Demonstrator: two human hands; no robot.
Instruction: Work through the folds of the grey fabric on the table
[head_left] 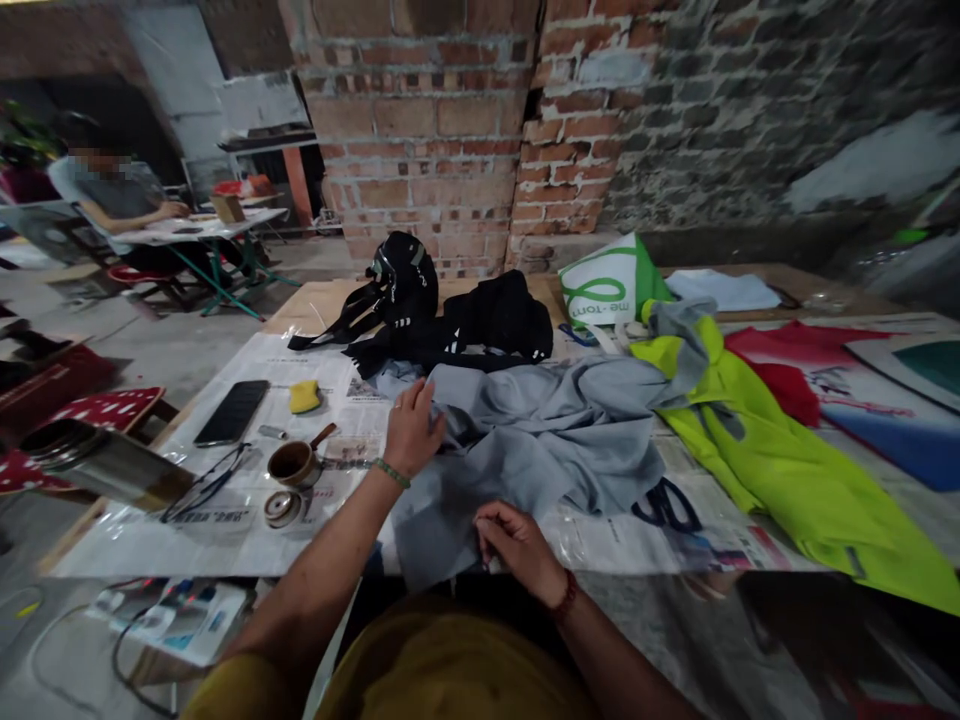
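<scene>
A crumpled grey-blue cloth (555,430) lies on the newspaper-covered table (225,520) in front of me. My left hand (412,428) rests flat on the cloth's left part, fingers spread. At the cloth's near edge my right hand (517,545) is closed, pinching the fabric; whether something small is also in the fingers cannot be told. Dark-handled scissors (664,503) lie just right of the cloth.
A small brown cup (295,463), a round tin (282,508), glasses (206,485), a phone (232,412) and a yellow sponge (304,397) sit to the left. Black bags (450,315), neon-yellow fabric (772,460), red fabric (787,375) and a green-white bag (611,280) lie beyond. A person sits far left.
</scene>
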